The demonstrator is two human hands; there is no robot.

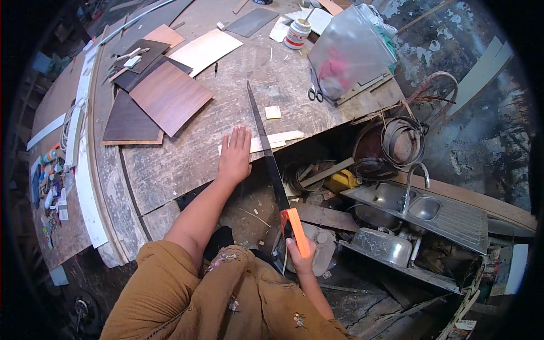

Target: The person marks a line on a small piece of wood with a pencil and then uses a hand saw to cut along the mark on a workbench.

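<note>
A pale, narrow wooden strip (288, 137) lies along the front edge of the worn workbench (170, 184). My left hand (234, 157) rests flat on the strip's left part, fingers stretched out and pointing away from me. The orange-handled hand saw (272, 170) is in my right hand (301, 258), whose fingers wrap round the handle below the bench edge. Its long dark blade crosses the strip just right of my left hand, and the tip points to the far side. Beyond the strip sits a small square wooden piece (272, 112).
Brown laminate boards (170, 96) lie at the left of the bench. Scissors (315, 86), a white tub (297, 34) with a stick in it and a clear plastic bag (351, 54) stand farther right. A steel sink (453, 221) is low at the right, near a coiled metal band (402, 139).
</note>
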